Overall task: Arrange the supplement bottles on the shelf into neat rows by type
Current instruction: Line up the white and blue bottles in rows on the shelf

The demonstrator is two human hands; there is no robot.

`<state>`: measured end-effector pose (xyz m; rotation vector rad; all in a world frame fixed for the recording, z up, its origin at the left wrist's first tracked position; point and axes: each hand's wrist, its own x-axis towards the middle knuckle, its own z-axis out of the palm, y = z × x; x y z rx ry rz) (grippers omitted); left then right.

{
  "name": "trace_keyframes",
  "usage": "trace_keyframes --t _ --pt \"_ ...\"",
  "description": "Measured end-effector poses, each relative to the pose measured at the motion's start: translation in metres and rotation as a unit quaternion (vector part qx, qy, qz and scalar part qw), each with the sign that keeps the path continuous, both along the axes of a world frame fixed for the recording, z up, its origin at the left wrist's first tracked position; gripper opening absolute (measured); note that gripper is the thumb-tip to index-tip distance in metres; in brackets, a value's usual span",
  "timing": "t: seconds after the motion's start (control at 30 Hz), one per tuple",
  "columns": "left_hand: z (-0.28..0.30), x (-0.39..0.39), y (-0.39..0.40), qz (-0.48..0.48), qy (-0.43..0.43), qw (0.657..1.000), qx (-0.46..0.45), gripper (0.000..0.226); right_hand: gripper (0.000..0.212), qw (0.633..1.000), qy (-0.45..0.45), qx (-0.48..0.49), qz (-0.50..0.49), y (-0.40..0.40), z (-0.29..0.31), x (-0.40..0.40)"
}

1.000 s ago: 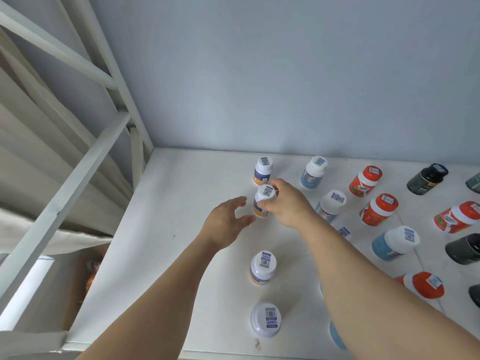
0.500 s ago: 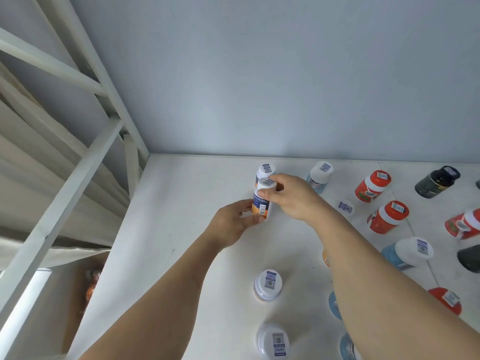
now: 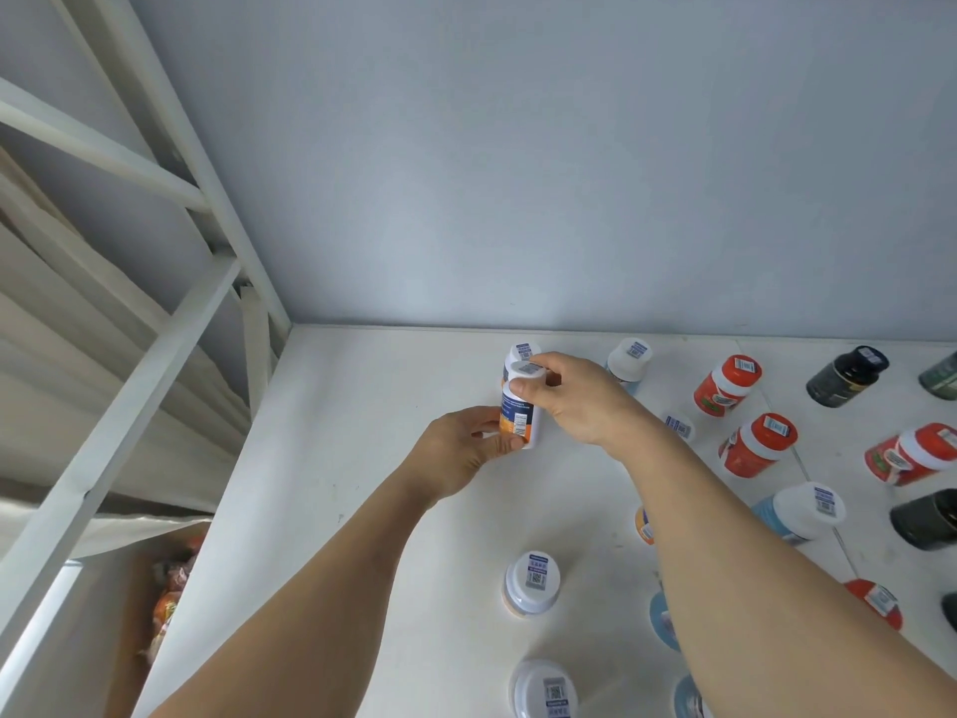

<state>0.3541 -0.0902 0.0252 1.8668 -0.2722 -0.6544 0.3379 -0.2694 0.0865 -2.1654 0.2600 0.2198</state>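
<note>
Two hands grip one orange-labelled bottle [image 3: 519, 406] above the far left of the shelf [image 3: 362, 458]: left hand [image 3: 461, 458] pinching its base, right hand [image 3: 569, 396] curled round its white cap. Another like bottle [image 3: 524, 350] stands just behind it.

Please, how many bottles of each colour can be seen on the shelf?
White cap: 7
Red cap: 4
Dark bottle: 4
Cap hidden: 3
Total: 18
</note>
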Motion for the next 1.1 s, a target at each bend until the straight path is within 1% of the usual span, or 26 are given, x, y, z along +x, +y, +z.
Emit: trace_keyframes --t 0.1,0.2,0.37,0.5,0.6,0.63,0.7,0.77,0.8,0.9,0.97,1.03,1.1 --pt "0.002 -0.001 -0.001 -0.005 -0.055 0.997 0.060 0.036 0.039 1.000 -0.003 0.001 0.010 0.002 -0.005 -0.002" --pt "0.001 0.001 -0.001 -0.016 -0.112 0.986 0.121 0.037 0.035 1.000 0.003 0.010 0.015 0.004 -0.016 -0.004" --pt "-0.006 0.007 0.002 -0.020 -0.131 0.975 0.179 0.053 0.038 1.000 0.012 -0.006 0.008 0.004 -0.038 -0.009" --pt "-0.009 0.009 0.002 -0.017 -0.129 0.975 0.179 0.053 0.043 1.000 0.012 -0.002 0.002 0.001 -0.044 -0.010" --pt "-0.008 0.012 0.003 -0.014 -0.126 0.977 0.169 0.052 0.050 0.999 0.031 0.029 0.010 -0.003 -0.038 -0.006" --pt "-0.007 0.015 0.004 -0.011 -0.125 0.978 0.165 0.052 0.053 0.999 0.028 0.043 0.002 -0.004 -0.033 -0.002" --pt "-0.005 0.020 0.005 -0.001 -0.119 0.981 0.152 0.052 0.055 0.998 -0.005 0.050 -0.035 -0.007 -0.023 0.008" --pt "-0.003 0.027 0.007 0.015 -0.113 0.983 0.142 0.050 0.059 0.997 -0.031 -0.009 -0.069 -0.011 -0.013 0.021" --pt "-0.002 0.030 0.007 0.023 -0.111 0.984 0.139 0.050 0.060 0.996 -0.033 -0.042 -0.068 -0.013 -0.009 0.028" --pt "0.000 0.041 0.003 0.036 -0.107 0.985 0.134 0.048 0.063 0.996 0.009 -0.086 -0.035 -0.015 -0.014 0.046" --pt "0.001 0.047 -0.001 0.042 -0.102 0.985 0.131 0.048 0.057 0.995 0.029 -0.096 -0.017 -0.015 -0.020 0.053" --pt "-0.001 0.052 -0.005 0.042 -0.101 0.985 0.132 0.050 0.045 0.995 0.025 -0.093 -0.009 -0.014 -0.025 0.057" --pt "-0.002 0.055 -0.009 0.040 -0.093 0.986 0.133 0.052 0.039 0.996 0.015 -0.086 -0.007 -0.015 -0.028 0.059"
